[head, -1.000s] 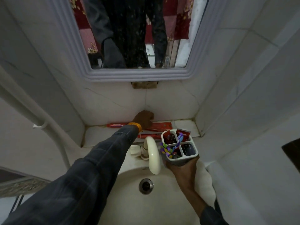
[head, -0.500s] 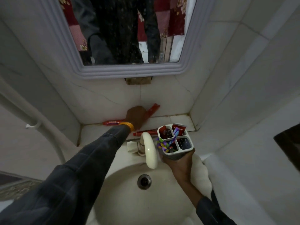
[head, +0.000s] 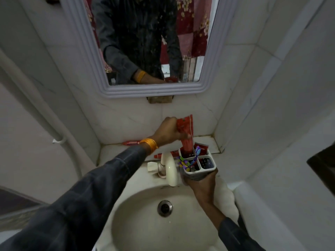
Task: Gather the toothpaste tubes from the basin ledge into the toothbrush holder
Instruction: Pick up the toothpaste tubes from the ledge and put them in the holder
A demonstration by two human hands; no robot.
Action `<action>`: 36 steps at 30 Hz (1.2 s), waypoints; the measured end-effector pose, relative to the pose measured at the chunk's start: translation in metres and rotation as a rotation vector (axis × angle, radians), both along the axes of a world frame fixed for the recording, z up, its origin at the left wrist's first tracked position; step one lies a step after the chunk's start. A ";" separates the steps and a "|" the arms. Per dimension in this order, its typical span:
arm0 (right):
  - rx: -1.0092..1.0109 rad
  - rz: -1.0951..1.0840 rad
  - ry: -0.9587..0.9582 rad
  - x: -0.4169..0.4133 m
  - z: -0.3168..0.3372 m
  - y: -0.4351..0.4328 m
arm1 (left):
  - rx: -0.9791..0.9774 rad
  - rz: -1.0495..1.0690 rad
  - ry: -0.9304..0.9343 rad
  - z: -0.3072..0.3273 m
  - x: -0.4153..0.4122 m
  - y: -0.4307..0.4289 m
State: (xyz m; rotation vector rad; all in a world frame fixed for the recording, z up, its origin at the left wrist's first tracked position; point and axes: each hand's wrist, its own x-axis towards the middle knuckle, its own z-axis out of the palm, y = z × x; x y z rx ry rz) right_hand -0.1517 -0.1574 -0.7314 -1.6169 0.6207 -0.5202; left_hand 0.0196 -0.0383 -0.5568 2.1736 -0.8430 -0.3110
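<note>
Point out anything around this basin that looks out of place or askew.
Two toothpaste tubes lie loose on the basin ledge: one against the back wall, one behind the tap. The tube in the left hand goes into the toothbrush holder tilted. Grime lines the ledge joints.

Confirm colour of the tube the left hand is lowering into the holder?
Red tube, gripped by the left hand; clearest in the head view.

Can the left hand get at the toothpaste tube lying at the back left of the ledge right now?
Probably not yet. The left hand is shut on a red tube that it is lowering into the holder. The ledge tube lies open with nothing over it, so once that hand is free the way looks clear.
</note>
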 end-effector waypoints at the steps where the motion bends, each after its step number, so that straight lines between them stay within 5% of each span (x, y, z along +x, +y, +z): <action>1: 0.002 0.000 0.001 -0.001 0.001 0.000 | 0.036 -0.001 -0.056 -0.006 -0.003 -0.005; 23: -0.057 0.015 0.016 -0.002 -0.003 -0.003 | 0.477 -0.119 -0.151 -0.037 -0.013 -0.030; 31: -0.040 0.025 0.000 -0.001 0.004 -0.003 | 0.389 -0.139 -0.313 -0.030 -0.011 -0.023; 36: -0.058 0.059 0.001 0.000 0.005 0.000 | 0.584 -0.209 -0.282 -0.038 -0.011 -0.031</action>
